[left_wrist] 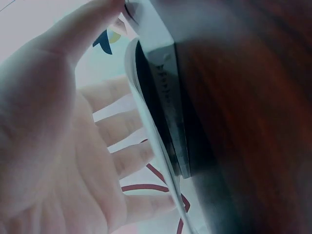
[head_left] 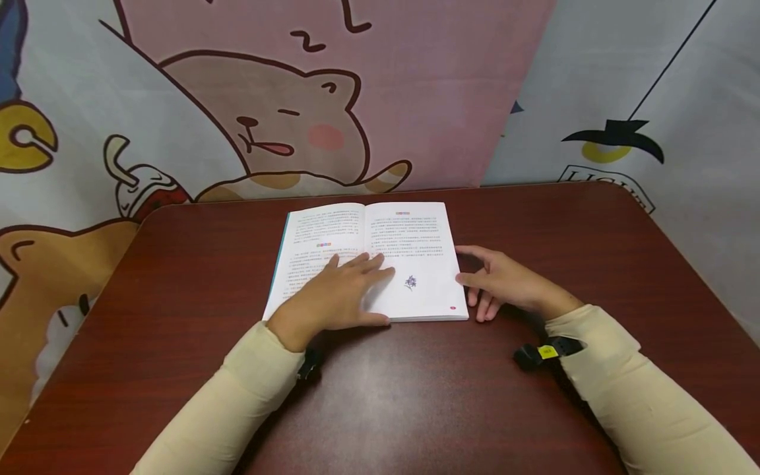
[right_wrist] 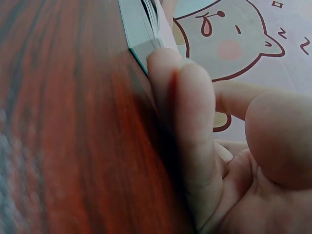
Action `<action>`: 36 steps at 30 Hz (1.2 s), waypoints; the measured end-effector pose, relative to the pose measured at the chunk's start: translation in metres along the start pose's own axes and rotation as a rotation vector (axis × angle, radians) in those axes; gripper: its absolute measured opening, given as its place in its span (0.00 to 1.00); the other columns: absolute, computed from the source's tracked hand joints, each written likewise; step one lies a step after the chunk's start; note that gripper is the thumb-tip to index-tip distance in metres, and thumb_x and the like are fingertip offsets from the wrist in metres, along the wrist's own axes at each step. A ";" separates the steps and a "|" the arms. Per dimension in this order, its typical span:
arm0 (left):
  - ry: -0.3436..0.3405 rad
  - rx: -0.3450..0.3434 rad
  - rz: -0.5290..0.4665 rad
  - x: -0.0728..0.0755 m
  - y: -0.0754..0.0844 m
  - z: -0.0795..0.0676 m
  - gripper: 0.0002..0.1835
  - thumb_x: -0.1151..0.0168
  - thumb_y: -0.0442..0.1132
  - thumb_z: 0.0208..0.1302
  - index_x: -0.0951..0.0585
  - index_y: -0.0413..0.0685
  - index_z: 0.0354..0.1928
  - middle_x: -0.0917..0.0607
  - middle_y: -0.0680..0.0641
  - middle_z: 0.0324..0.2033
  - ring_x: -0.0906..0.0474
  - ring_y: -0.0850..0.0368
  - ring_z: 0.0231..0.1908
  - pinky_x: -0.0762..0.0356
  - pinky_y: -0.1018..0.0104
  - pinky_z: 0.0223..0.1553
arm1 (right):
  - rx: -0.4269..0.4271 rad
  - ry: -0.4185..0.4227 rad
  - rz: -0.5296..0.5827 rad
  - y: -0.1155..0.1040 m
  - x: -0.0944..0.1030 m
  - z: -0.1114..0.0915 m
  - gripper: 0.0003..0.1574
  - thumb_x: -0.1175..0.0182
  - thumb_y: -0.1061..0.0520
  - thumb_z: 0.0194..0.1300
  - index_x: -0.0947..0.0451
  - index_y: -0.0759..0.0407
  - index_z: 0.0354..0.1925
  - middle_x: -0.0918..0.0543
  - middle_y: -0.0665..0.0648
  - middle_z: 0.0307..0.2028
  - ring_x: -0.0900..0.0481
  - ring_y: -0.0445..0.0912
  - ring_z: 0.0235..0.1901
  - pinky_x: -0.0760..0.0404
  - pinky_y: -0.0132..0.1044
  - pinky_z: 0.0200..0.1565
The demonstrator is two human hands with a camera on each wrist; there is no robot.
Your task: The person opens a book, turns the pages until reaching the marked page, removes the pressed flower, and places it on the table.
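Observation:
An open book (head_left: 415,237) with printed pages lies on the table. My left hand (head_left: 338,293) rests across its lower middle, fingers spread over the pages and thumb at the near edge. In the left wrist view, that palm (left_wrist: 63,146) is seen beside the book's edge (left_wrist: 168,107). My right hand (head_left: 505,280) is at the book's right edge. Its index fingertip and thumb tip touch or nearly touch the edge, apart from each other; the other fingers bend toward the table. The right wrist view shows bent fingers (right_wrist: 195,112) by a corner of the book (right_wrist: 141,36).
The reddish-brown wooden table (head_left: 380,389) has rounded far corners. Behind it hangs a cloth (head_left: 439,99) printed with cartoon animals. A dark wrist strap with a yellow label (head_left: 547,351) shows at the right sleeve.

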State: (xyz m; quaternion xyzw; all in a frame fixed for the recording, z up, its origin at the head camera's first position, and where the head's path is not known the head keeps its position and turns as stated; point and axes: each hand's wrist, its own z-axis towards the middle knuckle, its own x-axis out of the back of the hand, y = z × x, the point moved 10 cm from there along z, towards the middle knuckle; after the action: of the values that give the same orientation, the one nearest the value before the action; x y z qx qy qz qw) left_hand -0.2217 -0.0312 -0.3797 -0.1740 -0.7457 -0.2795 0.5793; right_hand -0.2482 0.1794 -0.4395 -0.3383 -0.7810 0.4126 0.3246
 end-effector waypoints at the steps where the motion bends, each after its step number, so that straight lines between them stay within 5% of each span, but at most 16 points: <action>1: 0.002 -0.002 0.003 0.000 0.000 0.000 0.46 0.35 0.69 0.57 0.34 0.59 0.75 0.38 0.48 0.76 0.42 0.45 0.76 0.47 0.30 0.70 | 0.000 0.000 0.000 0.000 0.000 0.000 0.48 0.41 0.52 0.73 0.56 0.50 0.79 0.19 0.60 0.23 0.15 0.54 0.17 0.15 0.49 0.24; 36: -0.002 -0.045 -0.022 0.002 0.007 0.000 0.37 0.35 0.64 0.61 0.29 0.67 0.71 0.35 0.50 0.75 0.41 0.42 0.75 0.47 0.26 0.68 | -0.013 0.003 -0.015 -0.001 0.002 0.000 0.47 0.42 0.51 0.73 0.56 0.48 0.79 0.20 0.61 0.24 0.15 0.55 0.18 0.15 0.49 0.25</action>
State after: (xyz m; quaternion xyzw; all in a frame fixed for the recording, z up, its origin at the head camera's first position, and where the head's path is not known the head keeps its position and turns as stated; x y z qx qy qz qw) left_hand -0.2179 -0.0254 -0.3764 -0.1789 -0.7416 -0.3024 0.5715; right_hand -0.2493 0.1805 -0.4380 -0.3350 -0.7857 0.4048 0.3265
